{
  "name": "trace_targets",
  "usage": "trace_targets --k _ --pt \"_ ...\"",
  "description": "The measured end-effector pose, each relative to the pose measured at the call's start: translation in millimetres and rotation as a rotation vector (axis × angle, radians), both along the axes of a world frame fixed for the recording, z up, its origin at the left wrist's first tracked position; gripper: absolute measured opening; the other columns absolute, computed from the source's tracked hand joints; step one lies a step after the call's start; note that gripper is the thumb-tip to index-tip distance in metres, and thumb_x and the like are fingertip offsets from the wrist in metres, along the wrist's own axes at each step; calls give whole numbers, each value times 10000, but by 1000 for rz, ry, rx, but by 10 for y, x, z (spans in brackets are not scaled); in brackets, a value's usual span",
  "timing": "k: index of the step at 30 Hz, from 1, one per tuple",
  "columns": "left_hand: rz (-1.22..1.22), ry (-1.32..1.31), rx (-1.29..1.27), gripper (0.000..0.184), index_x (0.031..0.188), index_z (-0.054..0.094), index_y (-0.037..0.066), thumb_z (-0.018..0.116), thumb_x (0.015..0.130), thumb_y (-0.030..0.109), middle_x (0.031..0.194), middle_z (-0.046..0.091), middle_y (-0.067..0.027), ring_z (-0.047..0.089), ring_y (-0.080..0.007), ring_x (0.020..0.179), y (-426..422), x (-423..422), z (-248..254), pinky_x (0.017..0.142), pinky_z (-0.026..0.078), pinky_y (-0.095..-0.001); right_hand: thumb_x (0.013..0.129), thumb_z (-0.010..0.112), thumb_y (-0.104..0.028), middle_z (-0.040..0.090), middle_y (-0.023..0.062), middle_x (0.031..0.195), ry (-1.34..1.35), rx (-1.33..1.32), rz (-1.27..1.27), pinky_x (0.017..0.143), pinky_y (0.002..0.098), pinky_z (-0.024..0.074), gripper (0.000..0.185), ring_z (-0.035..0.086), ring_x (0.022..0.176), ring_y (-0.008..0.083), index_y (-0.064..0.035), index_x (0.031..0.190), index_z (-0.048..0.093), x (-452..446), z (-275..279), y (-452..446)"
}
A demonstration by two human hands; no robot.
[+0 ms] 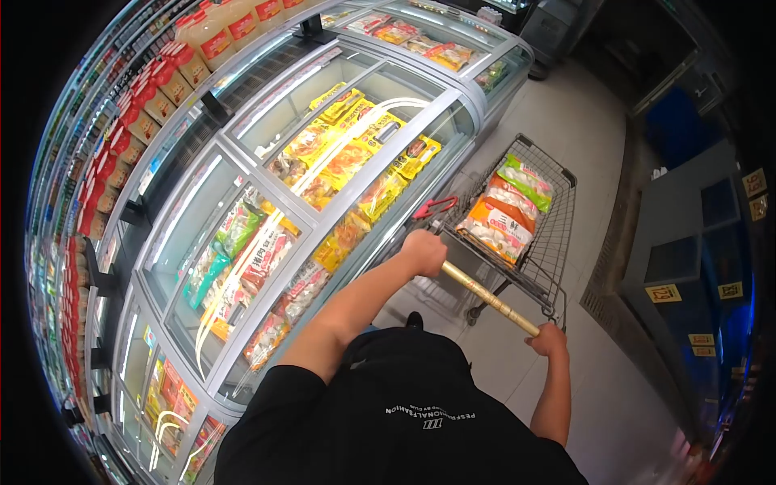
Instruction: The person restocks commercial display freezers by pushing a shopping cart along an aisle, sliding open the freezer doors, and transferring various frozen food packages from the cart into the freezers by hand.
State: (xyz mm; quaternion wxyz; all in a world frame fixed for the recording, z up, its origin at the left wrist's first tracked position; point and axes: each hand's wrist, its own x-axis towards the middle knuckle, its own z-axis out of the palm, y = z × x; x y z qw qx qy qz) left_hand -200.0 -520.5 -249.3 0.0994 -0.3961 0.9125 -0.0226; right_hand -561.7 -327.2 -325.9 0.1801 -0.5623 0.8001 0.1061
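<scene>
Both my hands grip the gold-coloured handle (491,297) of a wire shopping cart (558,218). My left hand (424,253) is wrapped round the handle's left end, close to the freezer side. At the right end, my right hand (549,340) is closed round the bar. Inside the cart lie an orange-and-white bag of frozen food (495,229), another orange bag (514,196) partly covered, and a green bag (527,181) at the far end. A pink-red loop (434,208) sticks out at the cart's left corner, near my left hand.
Glass-topped chest freezers (311,218) run along my left, holding yellow bags (352,153) and other frozen packs. Shelves above carry red-lidded jars (121,149) and large bottles (214,40). On the right stand dark bins with yellow price tags (664,293). Tiled floor (566,113) stretches ahead.
</scene>
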Motion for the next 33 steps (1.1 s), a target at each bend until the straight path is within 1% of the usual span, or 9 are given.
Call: trace_targets --k 9,12,15,23,26,27,30,31,33 --pt "2 41 -15 145 762 779 120 674 700 199 818 757 -117 745 -288 799 101 39 -111 706 572 -403 715 836 -454 747 157 956 -60 274 152 826 407 555 497 717 906 310 -36 976 769 -59 165 -125" --pt "5 54 -9 132 739 771 124 679 690 204 793 752 -114 743 -284 780 141 49 -173 690 566 -402 719 863 -396 727 158 820 -105 340 160 716 393 559 467 709 754 279 23 889 745 -12 221 -148" --pt "-9 75 -15 114 728 769 132 699 681 210 776 750 -101 742 -283 769 215 64 -159 684 566 -398 722 873 -346 710 131 732 -124 447 120 626 374 545 404 684 643 235 19 817 730 -23 166 -183" --pt "35 173 -61 124 734 771 149 743 665 248 775 750 -72 740 -289 774 227 73 -284 666 578 -421 681 905 -289 718 101 710 -204 385 139 626 353 552 351 685 614 190 3 719 713 -264 -193 -226" --pt "7 207 -91 109 716 764 148 742 655 236 738 740 -67 734 -306 741 202 105 -290 665 572 -427 693 899 -293 701 133 713 -141 396 239 660 391 555 366 687 642 262 7 769 705 -11 158 -319" --pt "1 209 -99 109 718 764 152 746 652 237 729 738 -61 733 -307 736 200 102 -276 672 571 -430 706 893 -278 714 163 816 -147 248 444 713 408 554 416 702 745 307 2 937 689 -71 60 -372" --pt "41 212 -26 190 812 763 150 760 639 230 827 742 -51 727 -284 923 185 75 -292 808 551 -416 746 867 -230 697 200 950 -436 -12 452 780 442 540 554 685 882 384 -4 1169 590 578 327 -583" --pt "12 309 -43 251 877 744 138 768 642 222 924 723 -70 684 -294 1023 242 110 -291 872 523 -431 767 854 -216 687 210 1004 -536 -82 425 809 457 532 584 672 925 402 -7 1223 555 888 477 -628" --pt "-50 503 -85 383 1008 706 114 786 646 207 1116 684 -110 598 -316 1225 381 193 -275 1001 467 -459 773 847 -198 625 235 1155 -404 -341 643 899 489 494 668 622 1051 434 -6 1309 498 1311 499 -789"
